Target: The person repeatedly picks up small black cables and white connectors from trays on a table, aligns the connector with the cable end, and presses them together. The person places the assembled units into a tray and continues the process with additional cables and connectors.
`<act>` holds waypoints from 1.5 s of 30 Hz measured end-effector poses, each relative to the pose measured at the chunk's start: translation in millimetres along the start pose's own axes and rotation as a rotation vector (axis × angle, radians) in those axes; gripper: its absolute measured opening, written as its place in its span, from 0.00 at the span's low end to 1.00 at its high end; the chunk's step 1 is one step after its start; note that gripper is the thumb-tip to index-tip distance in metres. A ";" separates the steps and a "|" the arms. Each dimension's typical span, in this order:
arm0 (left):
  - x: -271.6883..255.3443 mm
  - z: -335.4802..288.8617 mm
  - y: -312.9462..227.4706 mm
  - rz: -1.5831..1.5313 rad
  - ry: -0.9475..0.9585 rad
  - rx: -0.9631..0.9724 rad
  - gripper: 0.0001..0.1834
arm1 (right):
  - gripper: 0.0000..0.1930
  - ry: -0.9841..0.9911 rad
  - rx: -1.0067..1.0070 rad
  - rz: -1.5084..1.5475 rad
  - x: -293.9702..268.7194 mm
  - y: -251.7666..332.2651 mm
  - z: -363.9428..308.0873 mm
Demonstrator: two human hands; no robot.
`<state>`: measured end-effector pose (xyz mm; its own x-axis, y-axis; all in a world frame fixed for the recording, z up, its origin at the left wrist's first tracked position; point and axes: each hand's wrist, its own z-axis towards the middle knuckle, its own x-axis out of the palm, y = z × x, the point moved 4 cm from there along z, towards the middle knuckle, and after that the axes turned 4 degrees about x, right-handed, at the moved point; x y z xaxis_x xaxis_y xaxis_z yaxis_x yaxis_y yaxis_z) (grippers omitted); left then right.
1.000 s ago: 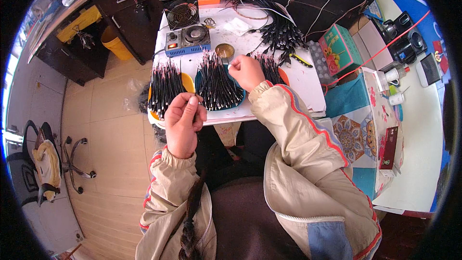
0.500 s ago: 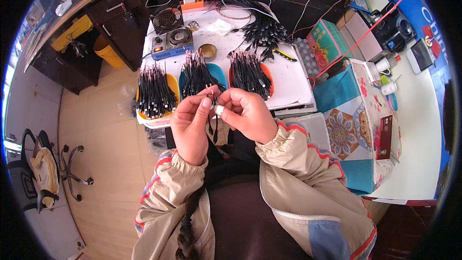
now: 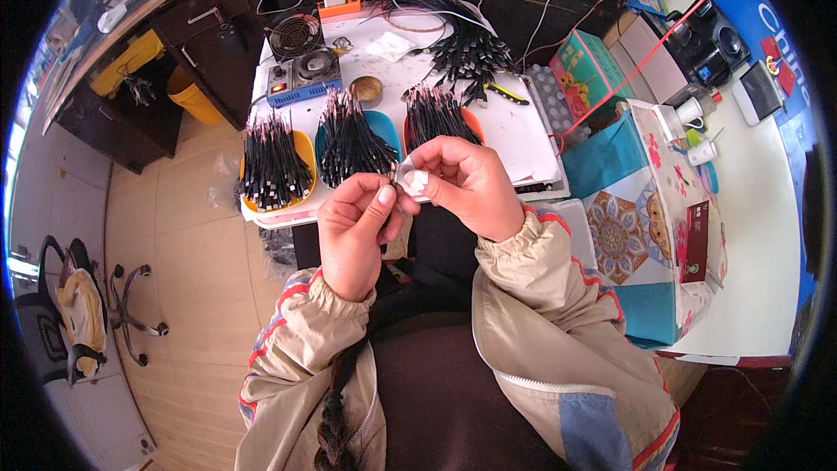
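Over the table's near edge, my left hand is closed, with thumb and forefinger pinching a thin black cable that the fingers mostly hide. My right hand is also closed, its fingertips meeting the left ones at the cable's wire end; a white patch covers the right thumb tip. Just beyond the hands stand a yellow tray, a blue tray and an orange tray. Each holds a bundle of short black cables with pinkish wire ends pointing away and metal plugs toward me.
Behind the trays sit a blue heating unit, a black fan, a small round dish and yellow-and-black cutters. A large cable pile lies at the back. A flowered box stands right; an office chair left.
My right hand has shifted slightly up and right, its fingers turning around the wire end. The two dark cable ends that hung below my hands are now mostly hidden. My view has shifted a little.
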<state>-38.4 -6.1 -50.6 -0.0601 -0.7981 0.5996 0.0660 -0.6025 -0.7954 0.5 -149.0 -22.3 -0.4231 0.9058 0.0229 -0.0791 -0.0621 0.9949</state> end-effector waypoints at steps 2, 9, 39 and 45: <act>1.8 -0.3 0.5 -0.013 0.061 -0.027 0.04 | 0.07 0.016 0.002 0.033 0.8 -2.0 0.6; -0.3 -3.0 1.3 -0.360 0.167 -0.274 0.04 | 0.04 0.038 -0.067 0.285 11.5 -12.6 -2.6; -12.4 -10.9 4.5 0.523 0.200 0.108 0.08 | 0.20 0.422 0.369 1.051 26.9 -48.1 -6.7; -21.3 2.1 24.0 0.338 0.073 -0.051 0.07 | 0.11 -0.057 0.163 0.179 -49.0 -78.1 11.5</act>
<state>-33.4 -3.5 -82.2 -0.1148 -0.9486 0.2948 0.0443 -0.3014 -0.9525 37.8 -183.7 -100.1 -0.3654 0.9088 0.2016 0.1414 -0.1598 0.9770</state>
